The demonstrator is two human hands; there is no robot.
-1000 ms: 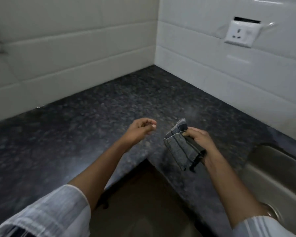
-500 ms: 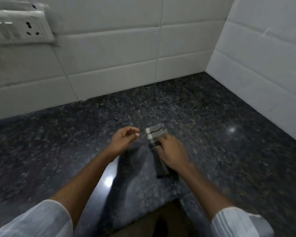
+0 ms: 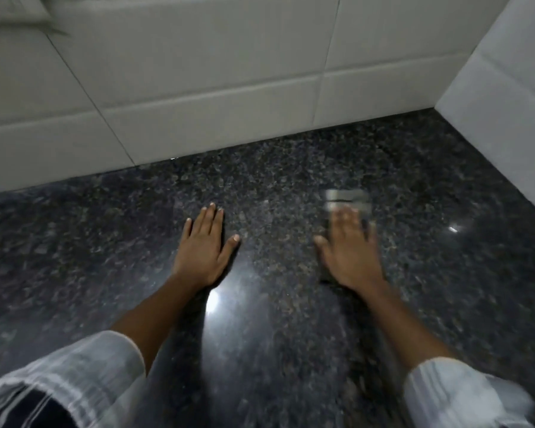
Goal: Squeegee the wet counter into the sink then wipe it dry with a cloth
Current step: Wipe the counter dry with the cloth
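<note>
left hand (image 3: 203, 248): flat on the counter (image 3: 291, 319), palm down, fingers spread, holding nothing
right hand (image 3: 348, 251): motion-blurred, palm down, fingers extended, pressing the cloth (image 3: 348, 199) onto the granite
cloth: grey striped, mostly under the right palm, far edge poking out past the fingertips
backdrop: white tiled wall (image 3: 198, 72), corner at right

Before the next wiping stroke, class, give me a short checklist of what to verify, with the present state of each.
1. Cloth under the right hand: ok, flat palm presses it to the granite counter.
2. Left hand out of the stroke's way: ok, flat on the counter, apart from the cloth.
3. Cloth lies flat, unbunched: cannot tell, blurred.
4. Counter free of objects: ok.
5. Water left on the counter: cannot tell, only glare shows.
</note>
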